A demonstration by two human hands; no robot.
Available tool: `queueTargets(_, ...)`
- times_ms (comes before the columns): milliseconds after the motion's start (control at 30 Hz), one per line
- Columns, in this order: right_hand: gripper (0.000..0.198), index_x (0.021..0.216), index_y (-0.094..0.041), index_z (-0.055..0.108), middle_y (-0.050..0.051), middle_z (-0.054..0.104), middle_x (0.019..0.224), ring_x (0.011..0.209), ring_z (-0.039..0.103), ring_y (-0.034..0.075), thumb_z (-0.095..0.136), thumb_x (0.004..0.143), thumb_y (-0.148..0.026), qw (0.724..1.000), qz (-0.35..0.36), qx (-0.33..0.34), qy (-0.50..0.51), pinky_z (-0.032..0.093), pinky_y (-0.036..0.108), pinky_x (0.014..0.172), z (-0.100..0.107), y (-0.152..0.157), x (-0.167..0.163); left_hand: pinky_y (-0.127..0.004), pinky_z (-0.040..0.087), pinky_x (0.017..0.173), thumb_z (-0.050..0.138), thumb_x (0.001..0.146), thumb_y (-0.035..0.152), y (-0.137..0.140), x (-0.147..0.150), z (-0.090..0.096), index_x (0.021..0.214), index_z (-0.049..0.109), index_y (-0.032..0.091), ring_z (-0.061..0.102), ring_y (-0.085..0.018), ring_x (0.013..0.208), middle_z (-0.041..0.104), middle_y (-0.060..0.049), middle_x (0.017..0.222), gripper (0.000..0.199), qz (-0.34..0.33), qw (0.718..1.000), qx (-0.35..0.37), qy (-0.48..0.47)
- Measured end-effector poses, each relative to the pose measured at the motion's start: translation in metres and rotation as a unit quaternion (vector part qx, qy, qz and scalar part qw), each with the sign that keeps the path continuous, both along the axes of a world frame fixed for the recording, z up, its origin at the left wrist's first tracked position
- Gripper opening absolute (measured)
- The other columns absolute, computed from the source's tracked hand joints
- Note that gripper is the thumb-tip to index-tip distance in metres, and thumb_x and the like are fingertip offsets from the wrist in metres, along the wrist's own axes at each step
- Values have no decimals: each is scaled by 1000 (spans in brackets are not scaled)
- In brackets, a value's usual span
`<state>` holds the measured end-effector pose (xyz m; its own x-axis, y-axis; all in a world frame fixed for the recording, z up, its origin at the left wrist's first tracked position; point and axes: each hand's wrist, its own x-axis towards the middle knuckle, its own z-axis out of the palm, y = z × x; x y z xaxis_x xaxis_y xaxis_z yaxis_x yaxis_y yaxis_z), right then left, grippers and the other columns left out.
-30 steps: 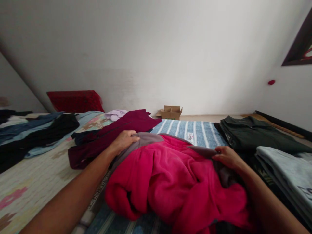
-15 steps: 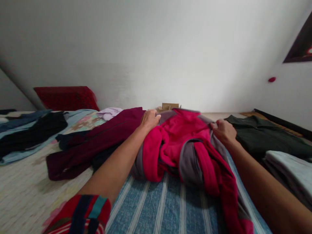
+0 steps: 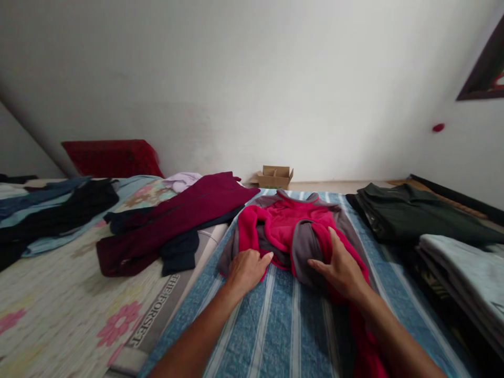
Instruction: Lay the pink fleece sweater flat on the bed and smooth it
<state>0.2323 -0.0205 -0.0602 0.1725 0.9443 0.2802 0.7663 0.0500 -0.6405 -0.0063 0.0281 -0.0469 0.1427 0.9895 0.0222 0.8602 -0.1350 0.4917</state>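
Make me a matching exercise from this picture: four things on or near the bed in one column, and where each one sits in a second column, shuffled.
Things:
1. pink and grey fleece
2. maroon garment
3. cardboard box
4. dark green folded clothes

Places:
A. on the floor by the far wall
B. on the right side of the striped blanket
C. under both hands, left hand and right hand
D. left of the fleece, spread across the bed

Pairs: 1-C, 2-D, 3-A, 4-B
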Motion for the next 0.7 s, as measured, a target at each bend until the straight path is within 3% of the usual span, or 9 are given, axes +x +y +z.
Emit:
queueTargets(67,93,145,-17,17,16,38,141,128,39,31,63,71,-48,999,-11,-5,42,37,42,99,-7,-1,4,-32,39,57,46,79,58,0,3,-8,39,45,22,57,-23,48,48,-5,37,54,-22,996,-83,-26)
queueTargets(167,82,138,-14,32,17,47,135,124,43,32,64,69,-45,995,-21,-19,97,35,44,100,-13,-2,9,-29,39,50,48,78,58,1,7,-25,40,47,21,49,-18,37,46,-3,33,53,-53,974,-199,-98)
queueTargets(267,72,129,-11,44,16,56,124,115,52,31,66,65,-39,982,-25,-27,184,39,44,99,-11,-3,8,-28,39,47,60,72,54,2,12,-38,51,52,19,51,-17,38,48,-2,37,42,-12,960,-211,-181)
queueTargets(333,63,121,-13,49,12,64,112,104,60,30,67,64,-33,953,-14,-49,297,46,43,92,-4,-3,5,-28,42,48,66,69,51,2,16,-38,67,56,18,58,-19,49,57,-3,51,35,38,948,-181,-258)
queueTargets(433,41,102,-19,57,6,70,93,87,66,26,67,62,-23,862,43,-78,499,53,40,81,12,0,1,-32,49,55,69,65,53,3,25,-31,86,57,17,64,-24,71,66,-8,79,44,80,895,-190,-394)
queueTargets(533,32,94,-20,57,4,71,87,86,67,23,65,63,-21,779,68,-59,620,53,39,82,26,5,-2,-41,51,65,70,63,54,5,38,-30,94,57,17,65,-26,77,67,-11,86,50,115,809,-234,-527)
queueTargets(600,33,99,-20,57,5,71,88,89,67,24,61,67,-24,756,80,-48,647,53,42,82,29,5,-4,-43,51,68,69,64,51,8,47,-34,95,57,17,65,-25,75,68,-10,83,47,142,767,-240,-578)
queueTargets(700,32,99,-16,61,10,71,89,94,65,27,53,72,-31,771,112,-71,623,51,45,83,18,-4,-5,-38,51,68,64,69,43,14,57,-38,96,56,20,65,-22,72,67,-5,76,36,154,739,-256,-604)
